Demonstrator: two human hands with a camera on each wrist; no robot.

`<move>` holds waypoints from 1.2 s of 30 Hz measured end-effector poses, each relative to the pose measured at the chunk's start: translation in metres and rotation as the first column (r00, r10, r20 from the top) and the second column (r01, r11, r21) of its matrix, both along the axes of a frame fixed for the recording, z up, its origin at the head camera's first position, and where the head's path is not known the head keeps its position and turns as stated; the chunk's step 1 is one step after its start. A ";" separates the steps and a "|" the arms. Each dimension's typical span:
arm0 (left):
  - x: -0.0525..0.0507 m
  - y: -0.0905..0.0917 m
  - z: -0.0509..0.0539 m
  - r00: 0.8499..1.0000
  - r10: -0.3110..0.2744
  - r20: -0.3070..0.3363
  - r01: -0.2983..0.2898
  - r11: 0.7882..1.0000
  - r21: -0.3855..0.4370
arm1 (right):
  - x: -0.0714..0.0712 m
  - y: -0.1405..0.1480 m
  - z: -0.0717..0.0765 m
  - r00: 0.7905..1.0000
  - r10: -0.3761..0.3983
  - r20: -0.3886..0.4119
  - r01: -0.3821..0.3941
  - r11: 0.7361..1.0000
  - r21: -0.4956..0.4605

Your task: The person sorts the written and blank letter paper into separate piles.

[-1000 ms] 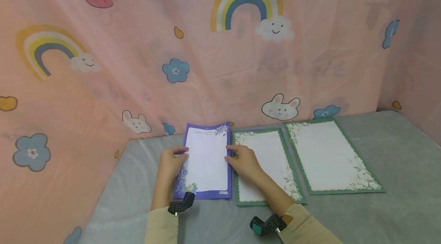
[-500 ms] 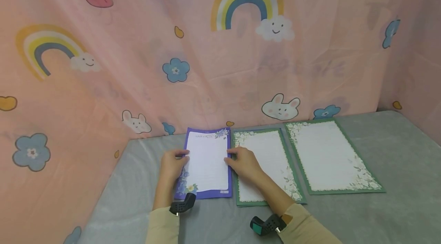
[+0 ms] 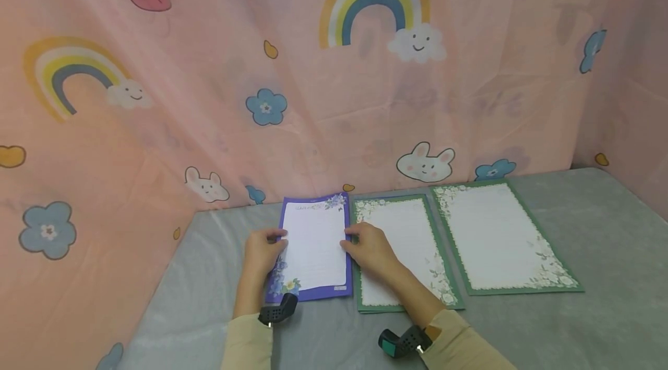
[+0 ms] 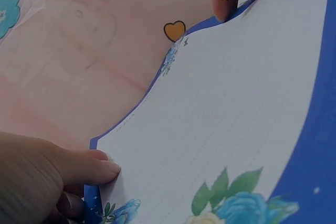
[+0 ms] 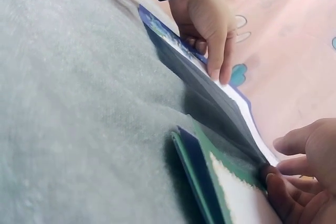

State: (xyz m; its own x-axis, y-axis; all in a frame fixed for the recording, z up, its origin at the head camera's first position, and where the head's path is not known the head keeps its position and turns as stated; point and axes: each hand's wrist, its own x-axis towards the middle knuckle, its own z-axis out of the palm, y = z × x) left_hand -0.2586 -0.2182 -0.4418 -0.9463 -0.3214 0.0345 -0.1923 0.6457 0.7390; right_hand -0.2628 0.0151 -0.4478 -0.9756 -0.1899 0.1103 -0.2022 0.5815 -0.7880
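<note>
A sheet of letter paper [image 3: 315, 245] with a violet-blue border and blue flowers is held between both hands. My left hand [image 3: 262, 251] pinches its left edge between thumb and fingers, as the left wrist view also shows. On the opposite edge, my right hand [image 3: 371, 247] grips the paper with its thumb on top. The right wrist view has this sheet bowed, with its near edge above the grey cloth. Just to its right lies green-bordered floral paper [image 3: 396, 225], partly covered by my right forearm; layers with dark blue between show at its edge.
Farther right lies another green-bordered floral sheet [image 3: 501, 236]. Everything rests on a table with a grey cloth [image 3: 600, 231]. A pink curtain [image 3: 334, 120] printed with rainbows and rabbits hangs right behind the table's back edge.
The far edge of the violet-blue sheet has come down and slightly toward me. Both hands moved a little nearer with it, keeping their pinch. The green-bordered sheets have stayed put.
</note>
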 end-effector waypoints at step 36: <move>-0.002 0.025 0.023 0.988 -0.115 -0.104 0.091 0.973 -0.212 | -0.003 0.030 0.029 0.999 -0.004 -0.034 0.003 1.000 -0.028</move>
